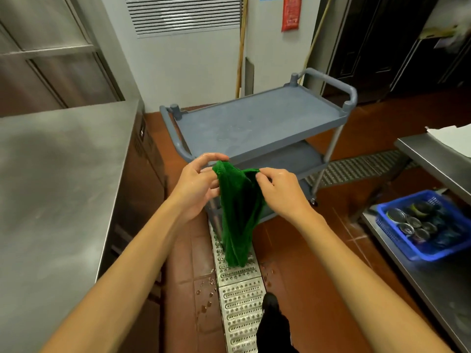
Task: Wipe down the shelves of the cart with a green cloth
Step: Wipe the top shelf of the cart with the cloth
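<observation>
A grey plastic cart (pixel 257 121) with tiered shelves stands on the red tiled floor ahead of me; its top shelf looks wet and bare. The green cloth (pixel 238 215) hangs down in front of the cart's near end, over the floor drain. My left hand (pixel 197 186) pinches the cloth's upper left edge. My right hand (pixel 279 191) pinches the upper right edge. Both hands are held close together just short of the cart, and they look wet.
A steel counter (pixel 56 179) runs along my left. A perforated metal drain grate (pixel 238 296) lies underfoot with water drops beside it. At right, a steel table's lower shelf holds a blue basket (pixel 428 225) of cans. Broom handles (pixel 240 47) lean against the back wall.
</observation>
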{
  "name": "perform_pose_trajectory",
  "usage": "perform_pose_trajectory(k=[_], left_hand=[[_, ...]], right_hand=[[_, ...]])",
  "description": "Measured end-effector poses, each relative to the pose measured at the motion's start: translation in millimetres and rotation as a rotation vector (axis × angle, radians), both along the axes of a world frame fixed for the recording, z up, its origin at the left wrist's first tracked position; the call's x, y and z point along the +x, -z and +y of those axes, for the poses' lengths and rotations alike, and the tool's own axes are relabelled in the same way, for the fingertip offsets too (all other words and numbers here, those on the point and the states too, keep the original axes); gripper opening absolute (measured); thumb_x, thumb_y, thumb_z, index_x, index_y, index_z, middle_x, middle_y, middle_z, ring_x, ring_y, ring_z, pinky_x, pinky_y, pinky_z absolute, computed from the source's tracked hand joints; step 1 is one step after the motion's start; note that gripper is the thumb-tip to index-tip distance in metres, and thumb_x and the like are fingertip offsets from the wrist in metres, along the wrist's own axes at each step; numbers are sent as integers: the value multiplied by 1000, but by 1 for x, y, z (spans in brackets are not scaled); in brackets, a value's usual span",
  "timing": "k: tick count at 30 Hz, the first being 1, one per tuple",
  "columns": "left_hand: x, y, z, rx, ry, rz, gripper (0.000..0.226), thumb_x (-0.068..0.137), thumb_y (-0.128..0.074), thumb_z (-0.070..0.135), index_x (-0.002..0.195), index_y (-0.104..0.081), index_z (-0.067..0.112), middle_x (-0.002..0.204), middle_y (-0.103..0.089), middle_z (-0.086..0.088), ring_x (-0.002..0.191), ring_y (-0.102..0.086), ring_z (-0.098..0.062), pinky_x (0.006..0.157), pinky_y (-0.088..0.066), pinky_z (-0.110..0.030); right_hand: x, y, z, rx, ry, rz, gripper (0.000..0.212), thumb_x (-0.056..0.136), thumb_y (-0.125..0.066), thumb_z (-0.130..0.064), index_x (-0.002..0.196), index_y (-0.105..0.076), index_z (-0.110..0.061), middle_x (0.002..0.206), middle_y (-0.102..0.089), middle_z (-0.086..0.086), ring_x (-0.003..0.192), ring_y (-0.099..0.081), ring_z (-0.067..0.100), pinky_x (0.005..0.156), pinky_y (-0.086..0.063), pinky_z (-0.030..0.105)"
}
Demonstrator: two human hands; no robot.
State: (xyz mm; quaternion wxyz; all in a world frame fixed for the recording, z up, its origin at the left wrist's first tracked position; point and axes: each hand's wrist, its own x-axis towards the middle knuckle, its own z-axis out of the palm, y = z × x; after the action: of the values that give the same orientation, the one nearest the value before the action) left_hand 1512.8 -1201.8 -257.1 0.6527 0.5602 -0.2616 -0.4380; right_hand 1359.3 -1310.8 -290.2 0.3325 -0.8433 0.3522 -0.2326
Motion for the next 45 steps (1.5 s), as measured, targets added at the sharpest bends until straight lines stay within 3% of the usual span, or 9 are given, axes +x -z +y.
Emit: perform_pose_trajectory(k=[5,9,17,20,26,29,33,40,45], left_hand=[[49,-15,-53,61,21,-247,24,92,-58,-6,85,-56,17,78,-68,-8,81,-68,-27,70,-56,-37],[91,-33,-102,188,68,-460,23,92,-59,-7,83,-56,14,85,-60,-17,88,-68,-28,68,-59,-33],[158,-48,-179,226,-70,-255,29,91,-48,-16,84,-59,10,85,-72,-15,90,-73,-26,69,-60,-27],[181,-51,-198,222,-126,-189,22,88,-53,-14,91,-64,5,81,-75,-10,85,-75,-20,73,-61,-27],[224,-52,-232,84,-154,-17,21,74,-53,12,89,-61,-1,97,-70,-24,83,-73,-27,73,-60,-30],[248,-44,-247,203,-142,-291,41,64,-87,19,100,-73,4,113,-69,-21,101,-70,-28,86,-58,-37],[286,-41,-264,319,-84,-614,65,39,-97,43,99,-77,27,106,-72,-9,98,-71,-23,85,-59,-38],[346,-41,-304,492,128,-1315,52,58,-91,38,106,-74,23,110,-57,6,109,-52,-15,94,-44,-30],[393,-27,-325,435,158,-1567,19,80,-79,23,98,-77,16,105,-62,-2,101,-56,-20,91,-49,-38]], right_hand=[[22,-14,-78,1,85,-17,37,99,-40,-18,64,-39,-6,67,-45,11,73,-41,21,56,-26,31],[33,-38,-151,-4,168,-67,39,99,-43,-23,73,-48,5,69,-51,24,60,-40,25,52,-26,31],[63,-72,-272,101,220,-211,45,91,-49,-25,54,-27,-14,51,-23,5,51,-27,18,52,-29,34],[76,-71,-310,164,203,-263,50,80,-57,-42,59,-46,2,61,-41,29,57,-50,36,63,-55,55],[113,-72,-358,181,109,-245,56,83,-59,-48,83,-62,8,89,-60,35,86,-64,45,75,-58,54],[139,-73,-373,111,87,-217,60,86,-53,-49,85,-57,11,85,-57,37,81,-59,49,72,-54,58],[176,-82,-392,-65,99,-180,47,98,-52,-28,74,-54,13,58,-42,24,50,-37,19,52,-31,30],[235,-92,-431,-107,101,-57,26,94,-61,-26,120,-64,-26,74,-68,7,69,-63,19,68,-50,31],[271,-91,-440,-73,-69,119,22,99,-53,-21,106,-75,-21,113,-70,0,101,-63,15,85,-47,28]])
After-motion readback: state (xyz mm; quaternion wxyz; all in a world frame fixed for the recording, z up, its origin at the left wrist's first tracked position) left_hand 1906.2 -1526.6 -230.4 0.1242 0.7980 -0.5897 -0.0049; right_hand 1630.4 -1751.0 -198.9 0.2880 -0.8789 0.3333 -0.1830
